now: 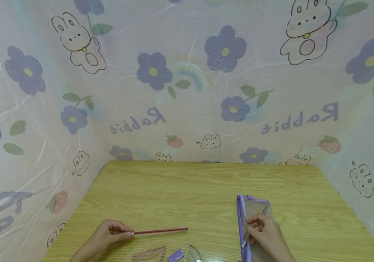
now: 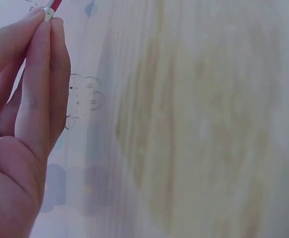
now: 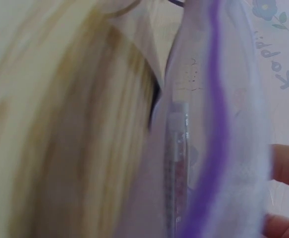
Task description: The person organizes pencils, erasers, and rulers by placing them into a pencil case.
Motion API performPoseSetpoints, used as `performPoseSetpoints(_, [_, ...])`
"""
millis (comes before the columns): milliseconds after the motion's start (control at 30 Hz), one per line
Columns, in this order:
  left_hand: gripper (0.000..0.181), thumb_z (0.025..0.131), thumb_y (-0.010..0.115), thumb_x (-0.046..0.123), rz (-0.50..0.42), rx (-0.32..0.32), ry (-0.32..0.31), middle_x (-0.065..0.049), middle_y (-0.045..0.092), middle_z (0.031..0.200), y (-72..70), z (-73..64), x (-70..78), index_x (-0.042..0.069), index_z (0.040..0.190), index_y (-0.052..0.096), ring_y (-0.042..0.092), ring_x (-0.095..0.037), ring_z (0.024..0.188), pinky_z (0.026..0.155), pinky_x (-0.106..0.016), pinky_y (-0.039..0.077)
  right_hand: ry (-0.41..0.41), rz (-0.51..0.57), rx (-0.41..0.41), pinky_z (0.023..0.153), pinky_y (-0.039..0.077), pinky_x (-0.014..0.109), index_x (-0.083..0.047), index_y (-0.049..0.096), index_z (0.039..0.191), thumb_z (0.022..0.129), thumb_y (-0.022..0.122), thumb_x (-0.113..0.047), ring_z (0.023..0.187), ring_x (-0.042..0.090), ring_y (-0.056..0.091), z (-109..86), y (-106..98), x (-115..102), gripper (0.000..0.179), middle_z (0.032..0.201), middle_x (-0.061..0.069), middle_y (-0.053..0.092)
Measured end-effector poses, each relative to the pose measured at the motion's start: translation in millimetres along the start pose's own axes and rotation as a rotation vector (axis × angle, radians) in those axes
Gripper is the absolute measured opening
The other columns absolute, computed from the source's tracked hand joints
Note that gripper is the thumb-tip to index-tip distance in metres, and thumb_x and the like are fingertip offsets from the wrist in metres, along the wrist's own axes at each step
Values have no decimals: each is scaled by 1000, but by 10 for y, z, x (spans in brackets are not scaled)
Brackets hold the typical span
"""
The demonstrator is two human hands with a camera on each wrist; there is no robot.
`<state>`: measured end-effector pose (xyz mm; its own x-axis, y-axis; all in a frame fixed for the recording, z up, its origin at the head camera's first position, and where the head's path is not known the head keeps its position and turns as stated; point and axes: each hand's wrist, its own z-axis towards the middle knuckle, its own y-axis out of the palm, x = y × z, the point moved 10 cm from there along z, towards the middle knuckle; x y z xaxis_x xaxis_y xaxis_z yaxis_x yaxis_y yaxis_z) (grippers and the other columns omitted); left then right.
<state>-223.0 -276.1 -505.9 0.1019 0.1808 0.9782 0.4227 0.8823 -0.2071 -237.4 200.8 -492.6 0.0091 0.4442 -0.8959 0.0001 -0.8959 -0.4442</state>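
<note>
My left hand pinches one end of a slim red pencil, which points right above the table. In the left wrist view the thumb and fingertips meet on the pencil's pale end. At the right lies a see-through pencil case with purple edging. My right hand pinches the rim of its opening. The right wrist view shows the purple zipper band parted and a clear-capped pen inside. Only some fingers of the right hand show there.
Along the front edge of the wooden table lie a pinkish see-through ruler, a purple eraser and a clear protractor. A printed curtain with rabbits and flowers stands behind and at both sides.
</note>
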Motion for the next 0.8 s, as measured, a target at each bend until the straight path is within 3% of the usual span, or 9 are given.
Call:
performPoseSetpoints(300, [21, 92, 72, 8, -19, 65, -92, -17, 73, 101, -23, -7, -59, -10, 104, 72, 72, -19, 89, 77, -28, 59, 13, 7, -2, 51, 55, 27, 6, 66, 95, 82, 71, 3, 52, 18, 62, 5, 5, 14, 14, 77, 7, 61])
performPoseSetpoints(400, [24, 93, 71, 9, -36, 80, -117, -19, 73, 102, 1, -11, -40, -11, 106, 71, 72, -20, 90, 78, -28, 59, 13, 6, 0, 51, 55, 27, 6, 66, 94, 82, 71, 3, 52, 18, 62, 5, 5, 14, 14, 77, 7, 61])
performPoseSetpoints(567, [26, 94, 70, 9, -14, 106, -99, -18, 73, 101, 58, 17, 52, -13, 107, 70, 72, -20, 90, 78, -27, 59, 15, 10, 2, 51, 55, 27, 6, 65, 94, 82, 71, 3, 53, 18, 62, 5, 3, 14, 14, 77, 7, 61])
performPoseSetpoints(800, [30, 93, 73, 14, -71, 149, -179, -20, 72, 104, 141, 80, 55, -11, 109, 71, 72, -22, 93, 81, -28, 58, 16, 10, 5, 51, 55, 27, 6, 66, 95, 82, 72, 4, 53, 17, 61, 1, -10, 24, 14, 77, 7, 61])
